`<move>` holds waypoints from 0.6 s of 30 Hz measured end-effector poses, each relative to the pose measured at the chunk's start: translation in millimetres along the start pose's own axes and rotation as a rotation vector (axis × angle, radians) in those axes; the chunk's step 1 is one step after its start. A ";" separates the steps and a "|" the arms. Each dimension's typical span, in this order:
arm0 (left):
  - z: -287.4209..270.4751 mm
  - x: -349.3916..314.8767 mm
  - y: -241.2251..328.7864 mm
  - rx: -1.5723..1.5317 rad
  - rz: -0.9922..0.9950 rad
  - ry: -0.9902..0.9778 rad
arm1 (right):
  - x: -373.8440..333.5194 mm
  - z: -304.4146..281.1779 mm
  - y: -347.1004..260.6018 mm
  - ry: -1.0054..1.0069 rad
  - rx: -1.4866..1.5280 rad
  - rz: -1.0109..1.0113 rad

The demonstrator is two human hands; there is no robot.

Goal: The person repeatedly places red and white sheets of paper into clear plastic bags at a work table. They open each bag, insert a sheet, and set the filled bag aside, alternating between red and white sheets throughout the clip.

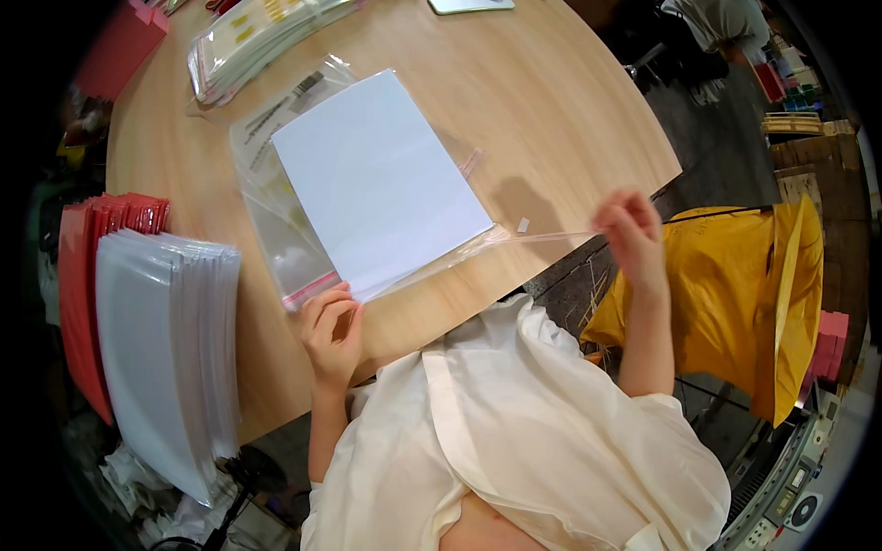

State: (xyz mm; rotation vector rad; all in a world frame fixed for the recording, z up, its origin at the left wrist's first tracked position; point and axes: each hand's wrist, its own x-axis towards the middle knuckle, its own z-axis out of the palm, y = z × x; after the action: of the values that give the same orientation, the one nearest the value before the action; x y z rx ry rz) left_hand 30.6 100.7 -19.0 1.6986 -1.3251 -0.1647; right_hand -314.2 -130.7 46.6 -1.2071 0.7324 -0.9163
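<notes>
A white rectangular sheet or stack of paper (381, 174), apparently in a clear plastic sleeve, lies tilted on the table. My left hand (333, 335) pinches the sleeve at the paper's near-left corner with thumb and fingers. From the near-right corner a thin clear strip (556, 237) stretches taut toward the right. My right hand (632, 234), slightly blurred and raised past the table edge, is closed in a pinch on the strip's end. Beneath the paper lies a larger clear plastic bag (262, 197) with a pink edge and a printed label.
Stacked white packets (152, 340) and red packets (78, 303) stand at the left. Bundled plastic bags (262, 41) lie at the far left. A small white scrap (523, 225) rests near the strip. A yellow sack (726, 294) hangs open at the right of the wooden table (551, 101).
</notes>
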 end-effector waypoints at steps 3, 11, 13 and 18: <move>2.7 1.0 3.4 -0.009 -0.014 -0.014 | -31.5 -47.4 -22.9 0.057 0.013 -0.006; 2.3 -7.1 -1.0 -0.124 -0.116 -0.041 | -97.7 -112.2 17.9 -0.048 -0.657 0.559; 2.5 -5.6 -0.5 -0.125 -0.112 -0.047 | -104.8 -119.6 44.7 -0.157 -0.906 0.687; 1.5 -5.3 -0.8 -0.107 -0.093 -0.004 | -79.6 -73.7 50.5 -0.054 -1.344 0.060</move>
State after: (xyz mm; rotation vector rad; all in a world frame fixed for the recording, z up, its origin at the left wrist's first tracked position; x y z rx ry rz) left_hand 28.1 104.1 -22.7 1.6705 -1.2194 -0.2873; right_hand -404.8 -88.2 -18.9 -2.3218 1.4044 -0.2323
